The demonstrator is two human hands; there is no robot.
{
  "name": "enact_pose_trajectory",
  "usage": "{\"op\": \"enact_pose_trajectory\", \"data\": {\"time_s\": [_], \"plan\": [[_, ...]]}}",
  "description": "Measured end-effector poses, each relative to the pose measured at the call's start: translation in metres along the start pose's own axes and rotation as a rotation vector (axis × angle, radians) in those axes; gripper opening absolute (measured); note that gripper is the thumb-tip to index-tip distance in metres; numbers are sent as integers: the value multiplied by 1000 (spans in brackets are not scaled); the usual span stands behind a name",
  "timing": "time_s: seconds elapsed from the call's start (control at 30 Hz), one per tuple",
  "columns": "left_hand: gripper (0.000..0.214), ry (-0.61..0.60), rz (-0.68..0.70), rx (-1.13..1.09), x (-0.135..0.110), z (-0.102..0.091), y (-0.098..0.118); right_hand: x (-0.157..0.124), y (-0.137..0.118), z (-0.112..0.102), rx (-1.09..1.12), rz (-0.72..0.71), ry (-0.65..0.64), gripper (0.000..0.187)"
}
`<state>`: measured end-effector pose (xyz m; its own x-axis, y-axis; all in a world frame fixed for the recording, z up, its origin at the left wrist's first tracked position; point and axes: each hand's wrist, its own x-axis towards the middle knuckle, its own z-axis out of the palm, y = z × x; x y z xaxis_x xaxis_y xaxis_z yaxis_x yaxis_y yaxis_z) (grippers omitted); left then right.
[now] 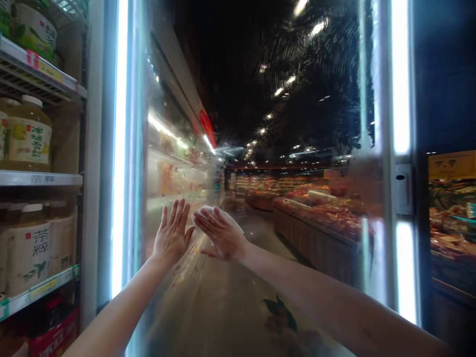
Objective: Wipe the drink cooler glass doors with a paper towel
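My left hand [173,234] lies flat against the glass door [290,148] of an open cooler, fingers stretched upward and holding nothing. Just right of it, my right hand [222,234] presses a white cloth [207,212] against the same pane, fingers laid over it. The cloth shows only as a pale wad behind the fingertips. The glass is streaked and hazy with smear marks across its upper part. Both forearms reach in from the bottom of the view.
The cooler's shelves [40,178] on the left carry large drink bottles [29,136] with price strips. Bright light strips [119,148] run down the door frame. Through the glass, a shop aisle and produce counters [316,208] stretch away.
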<state>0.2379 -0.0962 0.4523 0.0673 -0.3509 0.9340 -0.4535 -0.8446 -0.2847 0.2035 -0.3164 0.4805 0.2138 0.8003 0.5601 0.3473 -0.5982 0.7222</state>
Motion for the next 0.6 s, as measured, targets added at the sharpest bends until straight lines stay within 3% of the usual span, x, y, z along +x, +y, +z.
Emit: {"op": "enact_pose_trajectory", "data": {"time_s": [0.07, 0.17, 0.23, 0.43, 0.53, 0.6], "plan": [[80, 2, -6, 4, 2, -1, -6, 18, 9, -3, -11, -3, 13, 98], [79, 6, -32, 19, 8, -1, -12, 59, 31, -13, -38, 137, 84, 95], [79, 4, -54, 29, 5, -1, -13, 75, 30, -13, -34, 219, 121, 97], [78, -29, -56, 32, -33, -5, -20, 60, -16, 12, -3, 45, 69, 98], [77, -23, -66, 34, -33, -11, -31, 73, -7, 10, 1, -5, 69, 97], [77, -6, -88, 39, -28, -12, -37, 89, 2, 6, 3, 65, 99, 96]]}}
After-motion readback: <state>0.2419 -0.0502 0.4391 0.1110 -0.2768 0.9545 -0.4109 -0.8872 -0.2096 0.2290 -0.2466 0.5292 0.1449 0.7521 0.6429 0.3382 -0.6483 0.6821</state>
